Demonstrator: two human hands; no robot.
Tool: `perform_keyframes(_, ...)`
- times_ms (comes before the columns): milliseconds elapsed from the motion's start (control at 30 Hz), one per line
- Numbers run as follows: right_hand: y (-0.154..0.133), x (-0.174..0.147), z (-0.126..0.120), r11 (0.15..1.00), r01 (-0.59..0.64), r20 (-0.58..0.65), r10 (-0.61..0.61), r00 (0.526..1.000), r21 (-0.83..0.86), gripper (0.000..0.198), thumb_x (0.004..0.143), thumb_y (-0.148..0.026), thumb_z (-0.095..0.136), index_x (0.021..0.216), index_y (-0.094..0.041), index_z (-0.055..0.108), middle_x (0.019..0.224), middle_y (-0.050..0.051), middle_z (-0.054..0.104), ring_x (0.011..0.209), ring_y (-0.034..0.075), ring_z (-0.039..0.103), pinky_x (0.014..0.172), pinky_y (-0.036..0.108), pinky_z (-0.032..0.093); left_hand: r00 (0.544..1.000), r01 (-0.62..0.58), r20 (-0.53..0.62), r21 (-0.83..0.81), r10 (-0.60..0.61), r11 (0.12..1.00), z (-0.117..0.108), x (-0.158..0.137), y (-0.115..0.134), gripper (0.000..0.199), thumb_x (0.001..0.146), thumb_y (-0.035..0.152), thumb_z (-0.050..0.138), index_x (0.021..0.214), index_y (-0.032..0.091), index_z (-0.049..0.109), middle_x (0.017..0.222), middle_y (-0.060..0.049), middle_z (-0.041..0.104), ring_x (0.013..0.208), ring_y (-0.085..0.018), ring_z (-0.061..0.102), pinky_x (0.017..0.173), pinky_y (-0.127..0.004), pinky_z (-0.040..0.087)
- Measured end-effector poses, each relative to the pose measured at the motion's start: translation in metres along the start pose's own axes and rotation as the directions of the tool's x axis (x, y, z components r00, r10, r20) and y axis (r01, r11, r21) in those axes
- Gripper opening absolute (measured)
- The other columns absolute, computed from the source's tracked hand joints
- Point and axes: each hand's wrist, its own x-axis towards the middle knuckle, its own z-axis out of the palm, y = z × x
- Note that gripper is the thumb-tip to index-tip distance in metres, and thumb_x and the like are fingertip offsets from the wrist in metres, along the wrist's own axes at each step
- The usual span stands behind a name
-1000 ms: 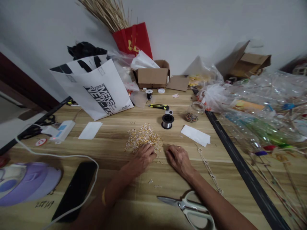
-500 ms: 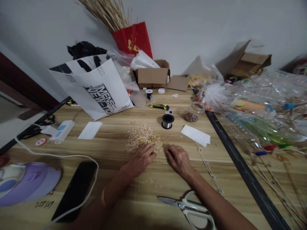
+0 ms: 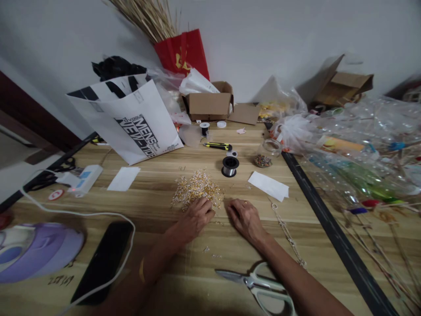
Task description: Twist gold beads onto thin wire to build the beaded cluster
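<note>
- The left hand [image 3: 196, 216] rests at the near edge of a glittering pile of gold and clear beaded pieces [image 3: 194, 186], its fingertips overlapping the pile in view.
- Its grip is curled, knuckles up; whether it pinches anything cannot be told, as the fingertips are hidden.
- The right hand [image 3: 245, 217] rests on the wooden desk [image 3: 154, 177] just right of the pile, a gap between the two hands.
- Its grip is curled inward too; whether the fingers press together or hold something cannot be told.
- The pile sits at the middle of the desk, with a few loose clear bits [image 3: 215, 256] lying nearer the person.
- Beyond the right hand stands a black-flanged spool [image 3: 229, 166] of silvery wire.
- A knotted pale cord [image 3: 287, 233] lies to the right of the right hand.
- Scissors [image 3: 235, 276] lie near the right forearm, blades pointing left.
</note>
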Motion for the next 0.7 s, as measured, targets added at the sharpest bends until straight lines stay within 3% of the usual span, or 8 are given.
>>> perform_keyframes(700, -0.0031, 0.0013, -0.0024, 1.0, -0.018, 0.015, 0.019, 1.0, -0.009, 0.016, 0.09, -0.021, 0.042, 0.078, -0.018, 0.053, 0.072, 0.004, 0.059, 0.065, 0.017, 0.052, 0.065, 0.027, 0.034, 0.999, -0.033, -0.013, 0.196, 0.036, 0.98, 0.002, 0.0092, 0.0102, 0.007, 0.086, 0.017, 0.052, 0.083, 0.013, 0.058, 0.089, -0.007, 0.054, 0.092, -0.023, 0.046, 0.079, -0.035, 0.036)
